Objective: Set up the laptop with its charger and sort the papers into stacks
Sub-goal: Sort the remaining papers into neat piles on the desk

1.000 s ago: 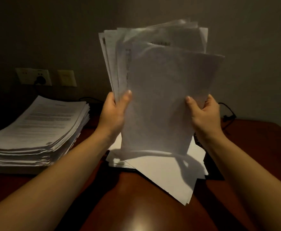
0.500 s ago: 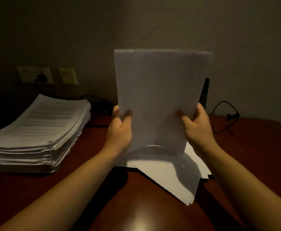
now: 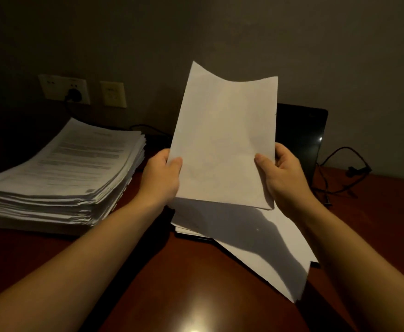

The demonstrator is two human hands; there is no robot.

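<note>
Dim grey wall behind, dark reddish table (image 3: 148, 283) in front with a glare spot near its close edge. Both hands grip a sheaf of white papers (image 3: 225, 144), held upright and tilted a little above the table: the left hand (image 3: 162, 178) pinches its lower left edge with the thumb on the front, and the right hand (image 3: 282, 176) pinches the lower right edge the same way. Its top edge curls and the facing side looks blank. Under it lie loose white sheets (image 3: 256, 240), fanned askew, one corner pointing toward the near edge. A tall stack of printed papers (image 3: 64, 176) sits on the table's left part, well apart from the held sheaf. Behind the sheaf stands the dark lid of the laptop (image 3: 299, 140), partly hidden. A black cable (image 3: 340, 168) loops on the table just right of it; whether it is plugged into the laptop cannot be told. On the wall at left, a socket (image 3: 64, 89) holds a black plug, with a second wall plate (image 3: 113, 94) beside it
</note>
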